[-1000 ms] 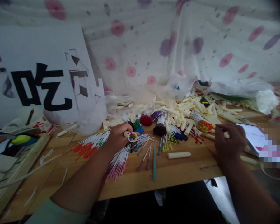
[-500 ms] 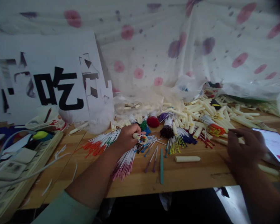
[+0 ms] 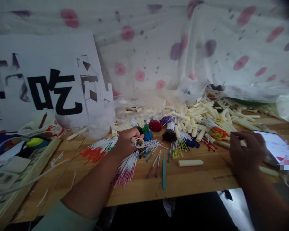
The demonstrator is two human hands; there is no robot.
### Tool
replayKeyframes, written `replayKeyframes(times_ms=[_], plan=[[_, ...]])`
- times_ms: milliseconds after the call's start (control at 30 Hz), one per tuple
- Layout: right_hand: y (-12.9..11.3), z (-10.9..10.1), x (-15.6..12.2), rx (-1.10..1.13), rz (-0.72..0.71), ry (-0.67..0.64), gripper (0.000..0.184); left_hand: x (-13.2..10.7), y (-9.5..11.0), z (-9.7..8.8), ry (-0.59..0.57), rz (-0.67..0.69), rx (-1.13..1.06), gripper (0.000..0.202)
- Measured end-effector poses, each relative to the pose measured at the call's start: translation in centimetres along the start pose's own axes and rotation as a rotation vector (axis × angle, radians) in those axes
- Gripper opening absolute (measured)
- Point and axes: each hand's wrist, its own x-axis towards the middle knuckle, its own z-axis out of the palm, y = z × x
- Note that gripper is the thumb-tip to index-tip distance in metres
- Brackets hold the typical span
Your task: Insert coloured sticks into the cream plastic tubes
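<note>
My left hand is closed around a short cream tube. The tube's mouth faces me and shows several coloured tips inside. Below that hand fan out white sticks with pink tips, and to its left lie orange-tipped sticks. Blue-tipped sticks are just right of it. At the right, my right hand hovers beside a lit phone. Its fingers are bent and partly apart, and I see nothing held in them; that side is dark.
A single cream tube and a teal flat stick lie near the front edge. Behind is a heap of cream tubes and bundled sticks. A power strip with cables is at left, before a white cut-out board.
The whole view has shifted slightly, so things sit a little further left. My left hand still grips the tube, its mouth turned a bit more toward me. The right hand stays by the phone.
</note>
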Motion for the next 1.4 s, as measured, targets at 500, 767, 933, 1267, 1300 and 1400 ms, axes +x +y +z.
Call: replayKeyframes(times_ms=[500, 767, 933, 1267, 1300, 1400], plan=[[0.0, 0.1, -0.1, -0.009, -0.005, 0.018, 0.011, -0.3, -1.3, 1.1, -0.031, 0.021, -0.033, 0.028], [-0.2, 0.0, 0.0, -0.002, 0.000, -0.006, 0.011, -0.2, -1.4, 1.1, -0.070, -0.033, -0.026, 0.020], [0.1, 0.1, -0.1, 0.000, 0.003, 0.016, 0.011, -0.1, -1.0, 0.9, -0.027, -0.007, -0.023, 0.029], [0.0, 0.0, -0.1, -0.019, 0.013, 0.002, 0.012, 0.0, -0.3, 0.2, 0.048, -0.041, 0.011, 0.032], [0.0, 0.0, -0.1, -0.016, 0.009, 0.006, 0.012, 0.0, -0.3, 0.2, 0.053, -0.043, 0.004, 0.033], [0.2, 0.1, -0.1, -0.015, -0.009, 0.012, 0.013, 0.1, -0.2, 0.0, 0.060, -0.048, -0.020, 0.033]])
